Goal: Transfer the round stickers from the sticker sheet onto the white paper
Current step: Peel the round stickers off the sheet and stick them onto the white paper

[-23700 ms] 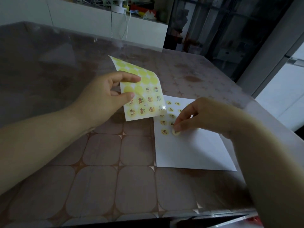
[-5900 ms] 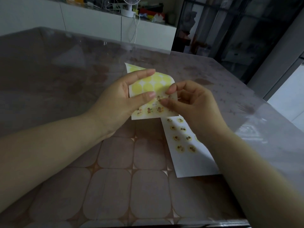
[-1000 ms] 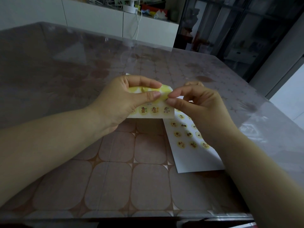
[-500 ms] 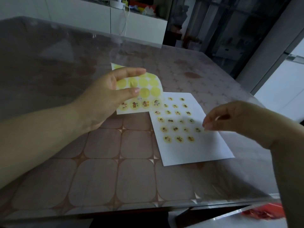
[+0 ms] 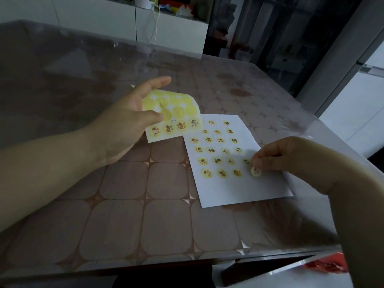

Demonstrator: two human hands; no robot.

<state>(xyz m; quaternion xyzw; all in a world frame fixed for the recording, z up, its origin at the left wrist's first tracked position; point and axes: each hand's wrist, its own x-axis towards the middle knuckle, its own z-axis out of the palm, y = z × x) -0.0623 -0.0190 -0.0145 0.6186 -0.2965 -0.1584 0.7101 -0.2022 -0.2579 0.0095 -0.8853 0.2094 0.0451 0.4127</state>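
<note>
The yellow sticker sheet (image 5: 176,115) is held up off the table by my left hand (image 5: 128,121), thumb on its face and fingers behind it. One row of round picture stickers runs along its lower edge; above them are bare yellow circles. The white paper (image 5: 239,188) lies flat to the right and carries several rows of round stickers. My right hand (image 5: 291,156) pinches one round sticker (image 5: 256,171) and holds it down at the right end of the paper's lowest row.
The table (image 5: 145,215) has a brown tiled pattern under a clear cover; its near edge runs along the bottom. White cabinets (image 5: 104,19) stand behind the far edge. A red object (image 5: 326,267) lies on the floor at lower right.
My right hand has come down from above the paper's right side onto its lowest row, with a sticker in its fingertips. My left hand still holds the sheet.
</note>
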